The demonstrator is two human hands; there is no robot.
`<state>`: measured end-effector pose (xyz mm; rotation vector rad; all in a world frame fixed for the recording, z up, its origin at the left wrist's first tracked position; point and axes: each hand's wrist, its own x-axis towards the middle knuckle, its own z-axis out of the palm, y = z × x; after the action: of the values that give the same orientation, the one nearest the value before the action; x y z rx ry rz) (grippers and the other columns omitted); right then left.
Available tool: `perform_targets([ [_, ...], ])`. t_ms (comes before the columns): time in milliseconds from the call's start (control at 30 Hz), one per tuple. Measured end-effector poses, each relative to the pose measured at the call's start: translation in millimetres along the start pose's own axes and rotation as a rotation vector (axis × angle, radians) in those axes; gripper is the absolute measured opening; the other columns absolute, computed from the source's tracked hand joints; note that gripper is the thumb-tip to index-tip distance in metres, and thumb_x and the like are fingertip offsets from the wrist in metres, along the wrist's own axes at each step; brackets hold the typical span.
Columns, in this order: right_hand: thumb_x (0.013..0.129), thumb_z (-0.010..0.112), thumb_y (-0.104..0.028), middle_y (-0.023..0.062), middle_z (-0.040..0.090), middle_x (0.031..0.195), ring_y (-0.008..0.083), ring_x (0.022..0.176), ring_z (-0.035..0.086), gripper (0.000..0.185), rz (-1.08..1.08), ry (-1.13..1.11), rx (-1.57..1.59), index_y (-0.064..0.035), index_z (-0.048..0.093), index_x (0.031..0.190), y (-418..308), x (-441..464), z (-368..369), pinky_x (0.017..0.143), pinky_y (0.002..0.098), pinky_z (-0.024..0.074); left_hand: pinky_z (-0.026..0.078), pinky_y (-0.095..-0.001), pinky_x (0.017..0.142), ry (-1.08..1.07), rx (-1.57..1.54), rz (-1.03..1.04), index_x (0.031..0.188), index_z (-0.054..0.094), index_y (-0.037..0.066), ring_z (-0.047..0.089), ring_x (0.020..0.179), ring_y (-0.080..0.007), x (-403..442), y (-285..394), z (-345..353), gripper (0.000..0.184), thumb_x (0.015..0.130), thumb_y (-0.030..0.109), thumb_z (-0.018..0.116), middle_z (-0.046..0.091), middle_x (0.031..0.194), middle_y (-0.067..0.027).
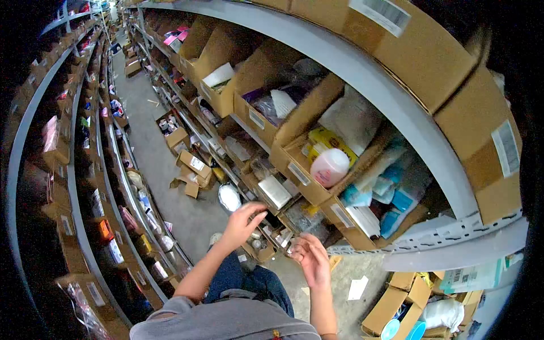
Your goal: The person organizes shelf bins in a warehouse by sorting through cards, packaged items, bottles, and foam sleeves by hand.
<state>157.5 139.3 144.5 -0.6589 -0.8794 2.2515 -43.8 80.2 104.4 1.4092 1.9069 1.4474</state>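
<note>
My left hand [242, 225] is in front of the lower shelf bins, fingers stretched out and slightly bent, with nothing visible in it. Close to it a white flat box [274, 191] lies in a cardboard bin. My right hand [313, 259] is turned palm up with its fingers curled together; a small clear patch shows at the fingertips, too unclear to name. Just above that hand is a bin with clear plastic-wrapped goods [306, 220]. On the shelf above, a white and pink bottle [330, 168] stands beside a yellow package [334, 141].
Metal racks with cardboard bins line both sides, the left rack [79, 187] running far back. Opened cartons [192, 170] lie on the aisle floor [148, 122]. At lower right, a carton [391, 309] holds blue round items. A white paper [357, 288] lies nearby.
</note>
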Motion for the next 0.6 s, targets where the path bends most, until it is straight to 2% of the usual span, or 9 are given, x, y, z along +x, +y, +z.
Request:
perform_targets([
  [67,0.083,0.044,-0.016,0.0171,0.053,0.099,0.0231,0.085,0.054,0.030,-0.034,0.006,-0.079,0.0036,0.044,0.106,9,11,17,0.073,0.0326,0.0454,0.038,-0.0349,0.083,0.113,0.075,0.277,0.098,0.054,0.001,0.049,0.096,-0.0282,43,26,-30,0.030,0.074,0.018,0.059,0.054,0.100,-0.0137],
  [100,0.084,0.044,-0.016,0.0163,0.054,0.100,0.0234,0.087,0.055,0.029,-0.066,0.015,-0.166,0.0044,0.045,0.105,13,18,26,0.074,0.0328,0.0452,0.035,-0.0362,0.087,0.135,0.097,0.341,0.101,0.054,0.005,0.047,0.101,-0.0277,65,36,-42,0.035,0.070,0.018,0.062,0.052,0.106,-0.0111],
  [233,0.083,0.045,-0.016,0.0156,0.054,0.099,0.0219,0.086,0.055,0.027,-0.227,0.110,-0.217,0.0031,0.048,0.101,27,62,65,0.074,0.0313,0.0446,0.035,-0.0390,0.087,0.186,0.224,0.586,0.103,0.053,0.006,0.043,0.104,-0.0297,135,35,-75,0.047,0.063,0.025,0.067,0.049,0.109,-0.0093],
  [267,0.083,0.045,-0.017,0.0144,0.055,0.098,0.0214,0.085,0.055,0.025,-0.269,0.140,-0.196,0.0026,0.049,0.099,28,74,78,0.074,0.0310,0.0446,0.035,-0.0389,0.088,0.157,0.231,0.617,0.104,0.052,0.005,0.042,0.104,-0.0305,146,29,-79,0.050,0.062,0.027,0.068,0.048,0.110,-0.0099],
  [400,0.085,0.042,-0.017,0.0147,0.055,0.097,0.0218,0.084,0.055,0.025,-0.446,0.269,-0.111,0.0034,0.050,0.096,35,121,103,0.074,0.0341,0.0450,0.026,-0.0487,0.091,-0.005,0.364,0.680,0.110,0.045,0.002,0.037,0.108,-0.0277,171,10,-91,0.058,0.068,0.040,0.059,0.044,0.112,-0.0111],
  [500,0.086,0.042,-0.024,0.0146,0.055,0.091,0.0219,0.081,0.055,0.033,-0.579,0.448,-0.082,0.0062,0.049,0.097,39,139,111,0.073,0.0321,0.0456,0.025,-0.0497,0.091,-0.027,0.379,0.677,0.111,0.045,0.005,0.038,0.105,-0.0282,175,7,-90,0.060,0.065,0.039,0.062,0.044,0.109,-0.0106],
  [600,0.087,0.040,-0.027,0.0174,0.055,0.093,0.0241,0.082,0.055,0.038,-0.634,0.460,-0.067,0.0089,0.049,0.095,41,143,119,0.075,0.0337,0.0458,0.020,-0.0551,0.090,-0.008,0.388,0.650,0.101,0.050,0.006,0.039,0.100,-0.0265,180,11,-86,0.054,0.063,0.041,0.063,0.046,0.100,-0.0085],
])
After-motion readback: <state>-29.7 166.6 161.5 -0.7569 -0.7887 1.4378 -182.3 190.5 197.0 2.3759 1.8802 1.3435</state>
